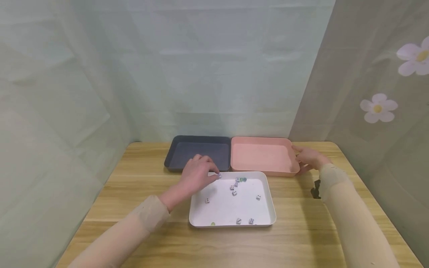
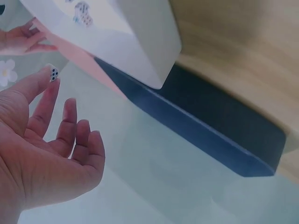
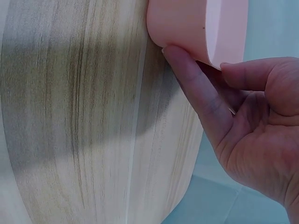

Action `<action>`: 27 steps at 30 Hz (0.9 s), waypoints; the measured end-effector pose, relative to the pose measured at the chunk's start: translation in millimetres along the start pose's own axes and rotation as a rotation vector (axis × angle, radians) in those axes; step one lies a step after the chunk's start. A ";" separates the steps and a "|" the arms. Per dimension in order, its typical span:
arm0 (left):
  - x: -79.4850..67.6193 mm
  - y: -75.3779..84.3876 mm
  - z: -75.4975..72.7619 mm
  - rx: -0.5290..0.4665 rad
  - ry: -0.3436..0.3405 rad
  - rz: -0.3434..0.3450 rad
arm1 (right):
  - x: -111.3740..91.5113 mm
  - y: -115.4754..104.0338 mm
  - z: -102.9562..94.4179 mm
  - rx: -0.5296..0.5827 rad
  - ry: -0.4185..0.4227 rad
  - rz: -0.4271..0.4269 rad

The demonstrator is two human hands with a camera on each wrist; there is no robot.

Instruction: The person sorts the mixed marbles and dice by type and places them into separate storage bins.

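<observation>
Between thumb and index finger, my left hand (image 1: 198, 174) pinches a white die (image 2: 53, 73) with dark pips; its other fingers are loosely bent. The die (image 1: 219, 175) is over the far edge of the white tray (image 1: 214, 214). In that tray lie several more dice (image 1: 258, 197), along with small green round pieces (image 1: 241, 179) at the back and one at the front rim. At the right end of the pink tray (image 3: 180, 23), my right hand (image 1: 310, 158) holds its edge, thumb at the rim and index finger against the outer wall (image 3: 175, 39).
A dark blue tray (image 1: 201, 138) stands behind the white one, side by side with the pink tray. On the wooden table (image 1: 140, 208), a small black object (image 1: 315, 189) sits by the right sleeve. Pale curtains (image 1: 214, 74) hang around the table.
</observation>
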State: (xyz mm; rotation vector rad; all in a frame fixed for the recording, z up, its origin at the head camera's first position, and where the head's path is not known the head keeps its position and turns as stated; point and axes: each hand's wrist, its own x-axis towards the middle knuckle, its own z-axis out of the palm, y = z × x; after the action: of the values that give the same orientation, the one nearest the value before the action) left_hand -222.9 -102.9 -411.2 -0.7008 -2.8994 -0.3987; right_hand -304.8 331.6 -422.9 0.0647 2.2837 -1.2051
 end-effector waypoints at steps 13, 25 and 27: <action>36.0 7.2 -7.5 -0.058 0.013 -0.026 | -0.7 -0.5 0.8 -0.008 0.011 0.012; 68.2 3.8 -3.6 0.021 0.007 -0.030 | 3.9 -2.1 7.3 -0.001 0.028 0.025; 72.1 3.2 -2.6 0.023 0.007 -0.036 | 3.9 -2.6 7.6 -0.005 0.028 0.023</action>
State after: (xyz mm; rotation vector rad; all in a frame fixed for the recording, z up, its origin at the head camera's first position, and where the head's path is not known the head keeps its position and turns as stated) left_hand -285.0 -69.9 -394.4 -0.6433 -2.9085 -0.3712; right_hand -305.5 323.4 -426.2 0.1065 2.3039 -1.1936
